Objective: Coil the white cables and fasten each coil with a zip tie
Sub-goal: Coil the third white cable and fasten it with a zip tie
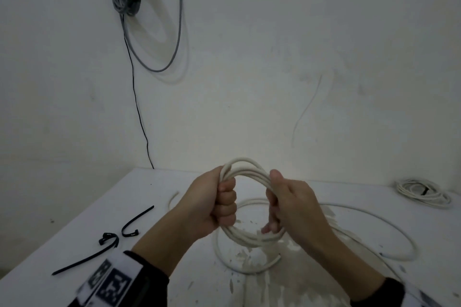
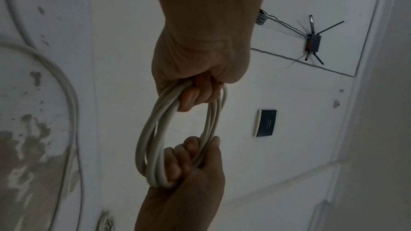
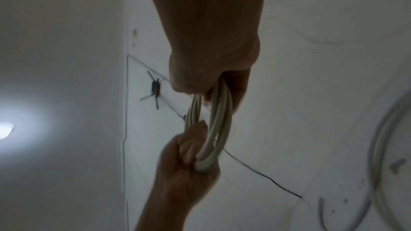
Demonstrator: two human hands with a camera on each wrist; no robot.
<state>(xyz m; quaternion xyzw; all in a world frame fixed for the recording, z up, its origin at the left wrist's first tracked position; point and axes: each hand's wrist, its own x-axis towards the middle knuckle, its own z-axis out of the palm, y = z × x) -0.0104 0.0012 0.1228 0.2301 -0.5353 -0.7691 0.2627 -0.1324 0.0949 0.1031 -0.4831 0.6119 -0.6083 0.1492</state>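
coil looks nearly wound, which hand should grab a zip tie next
Left. The black plastic zip ties lie on the white table beside the left hand. The right hand could probably hold the coiled white cable alone.

Dim, grey light throughout — one lamp glares at the right wrist view's left edge. Wide-angle bending at edges; wrist views soft, slightly blurred.

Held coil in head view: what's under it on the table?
Under the held coil, loose white cable loops on the scuffed table, its cut end showing. The right hand and forearm cover where that cable runs to the right.
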